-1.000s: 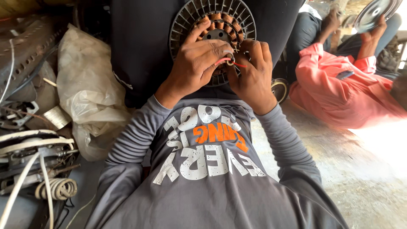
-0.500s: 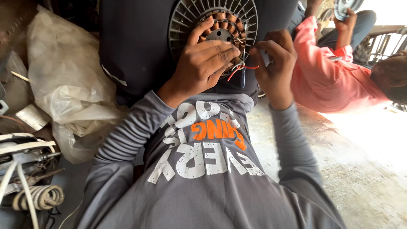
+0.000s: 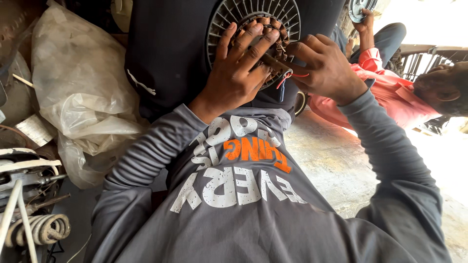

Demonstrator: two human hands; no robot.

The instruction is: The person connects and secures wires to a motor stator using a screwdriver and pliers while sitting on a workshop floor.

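Head view: left hand (image 3: 234, 73) spread flat, pressing round grey slotted stator with copper windings (image 3: 253, 29) on lap; right hand (image 3: 324, 65) pinched on thin red and blue lead wires (image 3: 287, 78) beside it. Hard tugging likely snaps leads or nicks the windings.

Right hand (image 3: 324, 65) farther from stator (image 3: 253, 36)

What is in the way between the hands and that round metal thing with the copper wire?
Nothing visible: the left hand lies flat on the round stator, and the right hand pinches its red wire at the edge.
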